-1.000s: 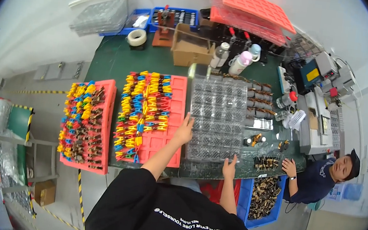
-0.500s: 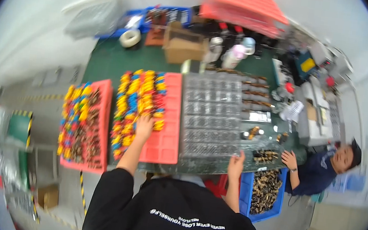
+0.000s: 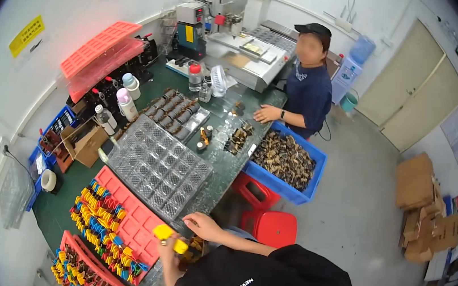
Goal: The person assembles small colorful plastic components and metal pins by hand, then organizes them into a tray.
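Note:
My left hand point(image 3: 170, 248) is closed around a bright yellow plastic clip point(image 3: 163, 232), and more yellow shows beside the fingers; what the clip grips is too small to tell. Close by, my right hand point(image 3: 204, 227) has its fingers pinched together by the near corner of a clear plastic tray point(image 3: 150, 159) with many square pockets; anything between the fingertips cannot be made out. Under and left of my left hand lies a salmon-pink tray point(image 3: 142, 222), partly filled with rows of yellow, blue and red clips point(image 3: 101, 207). A second pink tray point(image 3: 76, 242) of clips stands nearer the lower left.
A co-worker point(image 3: 307, 90) stands across the table's right end, one hand on it. Below that hand is a blue bin point(image 3: 315, 183) of small brown-and-black parts. Red stools point(image 3: 275, 229) stand beside the green table point(image 3: 226, 168). Bottles, a cardboard box point(image 3: 89, 143) and a machine point(image 3: 250, 60) line the back.
My view has swung to the right. My left hand has come off the clip rows and now holds a yellow clip near my right hand.

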A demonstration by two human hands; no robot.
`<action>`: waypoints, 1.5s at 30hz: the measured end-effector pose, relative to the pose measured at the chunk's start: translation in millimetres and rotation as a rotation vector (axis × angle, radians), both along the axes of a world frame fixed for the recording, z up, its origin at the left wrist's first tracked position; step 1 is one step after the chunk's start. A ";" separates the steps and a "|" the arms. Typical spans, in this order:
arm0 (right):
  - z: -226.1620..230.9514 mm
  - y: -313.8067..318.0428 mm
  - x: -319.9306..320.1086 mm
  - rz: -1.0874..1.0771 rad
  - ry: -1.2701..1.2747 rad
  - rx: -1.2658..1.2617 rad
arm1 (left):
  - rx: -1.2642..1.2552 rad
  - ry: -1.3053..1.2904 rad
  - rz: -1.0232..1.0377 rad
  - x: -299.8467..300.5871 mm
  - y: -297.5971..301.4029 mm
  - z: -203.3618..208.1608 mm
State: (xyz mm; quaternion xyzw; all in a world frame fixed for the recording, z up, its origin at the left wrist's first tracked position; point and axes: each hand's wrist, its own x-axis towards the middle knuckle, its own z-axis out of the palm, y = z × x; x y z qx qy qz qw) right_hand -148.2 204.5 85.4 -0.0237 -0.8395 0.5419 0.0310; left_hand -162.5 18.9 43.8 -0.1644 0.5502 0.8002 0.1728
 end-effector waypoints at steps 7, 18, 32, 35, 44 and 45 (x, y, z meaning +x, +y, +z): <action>25.7 10.1 42.6 0.162 0.054 0.445 | 0.111 0.032 -0.442 95.2 53.6 29.2; 14.3 -37.2 75.0 0.247 0.059 0.380 | -0.100 -0.155 -0.525 140.4 -3.7 26.8; 41.5 -39.2 72.0 0.606 0.009 0.600 | -0.133 0.040 -0.166 155.3 -13.0 22.3; 49.6 -37.7 75.3 0.672 -0.039 0.587 | -0.220 0.064 -0.363 155.3 -14.2 34.4; 8.9 -42.7 71.6 0.426 -0.001 0.294 | -0.250 -0.059 -0.431 151.9 -25.1 31.8; -5.2 -38.2 70.4 0.330 0.004 0.192 | -0.226 -0.043 -0.420 152.2 -25.2 34.9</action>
